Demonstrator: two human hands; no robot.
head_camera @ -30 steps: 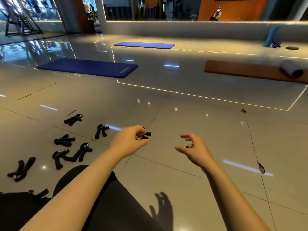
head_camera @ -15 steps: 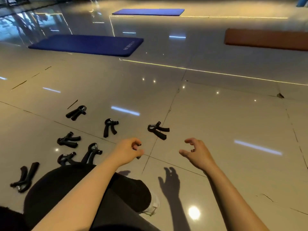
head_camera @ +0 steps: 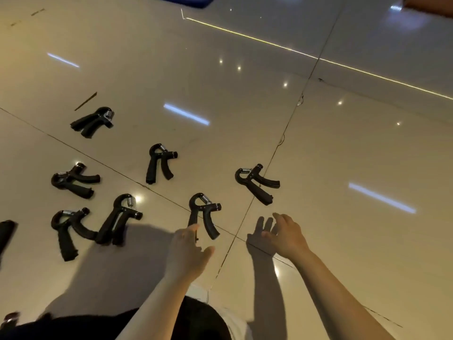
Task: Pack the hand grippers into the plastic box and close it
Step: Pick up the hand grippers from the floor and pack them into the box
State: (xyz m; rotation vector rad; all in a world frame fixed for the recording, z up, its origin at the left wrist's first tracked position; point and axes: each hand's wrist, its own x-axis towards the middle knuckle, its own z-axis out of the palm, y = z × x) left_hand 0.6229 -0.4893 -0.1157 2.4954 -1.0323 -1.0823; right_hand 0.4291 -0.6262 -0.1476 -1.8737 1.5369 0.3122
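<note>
Several black hand grippers with steel springs lie scattered on the glossy tiled floor. The nearest one (head_camera: 203,212) lies just ahead of my left hand (head_camera: 188,249), whose straightened fingertips reach the end of its left handle. Another hand gripper (head_camera: 255,182) lies to the right on the tile seam, beyond my right hand (head_camera: 285,234). That hand hovers low over the floor with relaxed fingers and holds nothing. More hand grippers lie further left (head_camera: 159,163) (head_camera: 120,217) (head_camera: 66,229) (head_camera: 73,180) (head_camera: 93,121). No plastic box is in view.
My dark-clothed leg (head_camera: 98,325) fills the bottom left. A corner of a blue mat (head_camera: 196,0) and of a brown mat (head_camera: 429,2) show at the top edge. Bare tile (head_camera: 355,155) stretches to the right.
The view has tipped down toward the floor. My left hand has uncurled, and a hand gripper now lies at its fingertips where none lay before. Both hands have dropped lower.
</note>
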